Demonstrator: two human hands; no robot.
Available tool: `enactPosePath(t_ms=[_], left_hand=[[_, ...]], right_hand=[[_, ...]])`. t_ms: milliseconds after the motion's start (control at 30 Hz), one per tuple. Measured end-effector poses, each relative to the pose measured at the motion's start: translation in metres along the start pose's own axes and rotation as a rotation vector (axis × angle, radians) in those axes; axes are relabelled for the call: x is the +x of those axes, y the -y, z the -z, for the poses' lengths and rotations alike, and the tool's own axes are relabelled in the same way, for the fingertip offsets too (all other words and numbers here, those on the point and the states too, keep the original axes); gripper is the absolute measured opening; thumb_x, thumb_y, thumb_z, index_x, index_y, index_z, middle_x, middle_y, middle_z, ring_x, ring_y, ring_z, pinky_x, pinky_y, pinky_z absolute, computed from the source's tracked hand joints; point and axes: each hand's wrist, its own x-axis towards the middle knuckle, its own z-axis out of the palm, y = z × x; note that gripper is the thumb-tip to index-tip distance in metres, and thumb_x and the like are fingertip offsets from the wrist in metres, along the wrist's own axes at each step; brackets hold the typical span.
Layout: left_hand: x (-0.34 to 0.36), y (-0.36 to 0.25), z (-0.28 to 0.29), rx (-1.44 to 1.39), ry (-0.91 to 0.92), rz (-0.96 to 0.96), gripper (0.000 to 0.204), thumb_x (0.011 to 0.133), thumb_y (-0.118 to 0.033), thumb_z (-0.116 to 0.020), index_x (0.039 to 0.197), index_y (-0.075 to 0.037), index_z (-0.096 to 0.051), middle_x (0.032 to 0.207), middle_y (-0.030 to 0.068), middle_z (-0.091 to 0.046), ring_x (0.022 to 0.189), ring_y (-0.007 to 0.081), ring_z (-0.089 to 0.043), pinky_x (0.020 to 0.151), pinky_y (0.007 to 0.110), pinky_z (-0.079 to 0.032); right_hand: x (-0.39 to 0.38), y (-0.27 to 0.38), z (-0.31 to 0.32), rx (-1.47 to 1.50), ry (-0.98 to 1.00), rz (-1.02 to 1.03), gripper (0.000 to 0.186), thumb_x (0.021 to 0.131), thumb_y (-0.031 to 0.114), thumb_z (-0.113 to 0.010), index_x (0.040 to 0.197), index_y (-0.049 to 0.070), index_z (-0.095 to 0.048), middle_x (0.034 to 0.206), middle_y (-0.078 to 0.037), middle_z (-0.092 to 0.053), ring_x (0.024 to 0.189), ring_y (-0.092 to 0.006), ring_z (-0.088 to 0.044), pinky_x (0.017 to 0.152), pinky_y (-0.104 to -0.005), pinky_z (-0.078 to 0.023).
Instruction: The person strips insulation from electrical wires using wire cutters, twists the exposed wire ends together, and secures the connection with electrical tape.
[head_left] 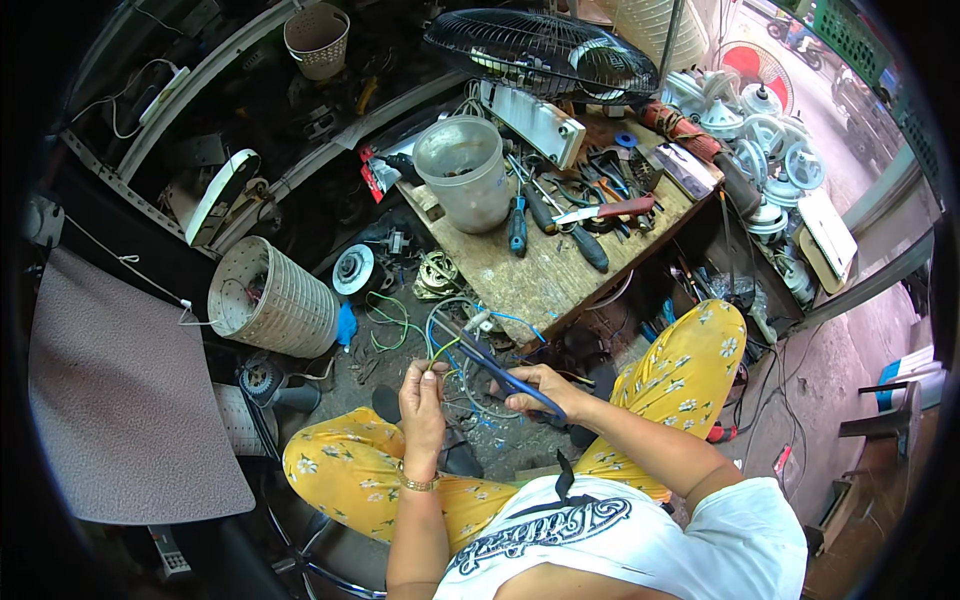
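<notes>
My left hand [422, 396] is closed in a pinch on a thin yellow-green wire [442, 350], in front of my left knee. My right hand [545, 390] is wrapped around a long plier-like tool with blue handles [522, 383]. Its metal jaws point up and left, close to the wires above my left hand; whether they grip a wire I cannot make out. A grey cable [466, 392] loops below the tool, and a blue wire [518, 320] runs toward the workbench edge. The far ends of the wires are tangled and partly hidden.
The wooden workbench [500, 275] ahead carries a cloudy plastic bucket [462, 190], screwdrivers [517, 228], a red-handled knife [610, 209] and a black fan guard [540, 50]. A cream basket [300, 310] and a motor part with a white disc [354, 269] are left. White plastic parts [765, 150] are piled right.
</notes>
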Motion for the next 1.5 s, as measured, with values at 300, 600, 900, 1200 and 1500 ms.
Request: enactPosePath(t_ms=[300, 600, 900, 1200, 1500], left_hand=[[-0.010, 0.010, 0.000, -0.277, -0.016, 0.279, 0.021, 0.100, -0.025, -0.043, 0.098, -0.008, -0.055, 0.057, -0.0070, -0.033, 0.046, 0.0025, -0.028, 0.041, 0.019, -0.024], [0.030, -0.049, 0.004, -0.574, 0.147, 0.228, 0.020, 0.097, -0.020, -0.052, 0.113, -0.009, -0.054, 0.068, -0.0013, -0.048, 0.053, 0.0060, -0.040, 0.046, 0.020, -0.033], [0.101, -0.114, -0.014, -0.379, 0.271, -0.029, 0.011, 0.095, -0.018, -0.055, 0.101, -0.009, -0.054, 0.072, 0.0031, -0.061, 0.043, 0.0047, -0.040, 0.037, 0.017, -0.027], [0.112, -0.096, -0.030, -0.305, 0.289, -0.083, 0.014, 0.095, -0.018, -0.055, 0.101, -0.005, -0.054, 0.069, 0.0026, -0.061, 0.045, 0.0029, -0.042, 0.040, 0.016, -0.030], [0.113, -0.096, -0.063, -0.211, 0.353, -0.229, 0.008, 0.096, -0.011, -0.052, 0.098, -0.005, -0.056, 0.072, 0.0029, -0.064, 0.049, 0.0006, -0.046, 0.043, 0.015, -0.034]], right_hand=[[0.004, -0.005, 0.001, -0.025, -0.090, -0.254, 0.030, 0.084, 0.029, -0.072, 0.097, 0.003, -0.063, 0.068, 0.002, -0.057, 0.048, -0.0049, -0.046, 0.043, -0.0208, -0.035], [0.008, 0.066, 0.085, -1.441, -0.406, 0.221, 0.051, 0.063, 0.028, -0.078, 0.106, 0.005, -0.063, 0.081, -0.014, -0.066, 0.078, -0.0341, -0.064, 0.070, -0.0449, -0.050], [0.060, 0.112, 0.172, -1.815, -0.561, 0.411, 0.024, 0.076, 0.006, -0.056, 0.096, 0.007, -0.069, 0.103, -0.012, -0.064, 0.110, -0.0330, -0.052, 0.083, -0.0425, -0.047], [0.062, 0.141, 0.203, -1.725, -0.754, 0.300, 0.024, 0.077, 0.007, -0.056, 0.101, 0.002, -0.057, 0.111, -0.015, -0.058, 0.100, -0.0329, -0.059, 0.076, -0.0437, -0.047], [0.060, 0.199, 0.031, -0.200, -0.145, 0.461, 0.014, 0.085, 0.011, -0.069, 0.091, 0.000, -0.063, 0.081, -0.002, -0.063, 0.074, -0.0067, -0.058, 0.069, -0.0226, -0.050]])
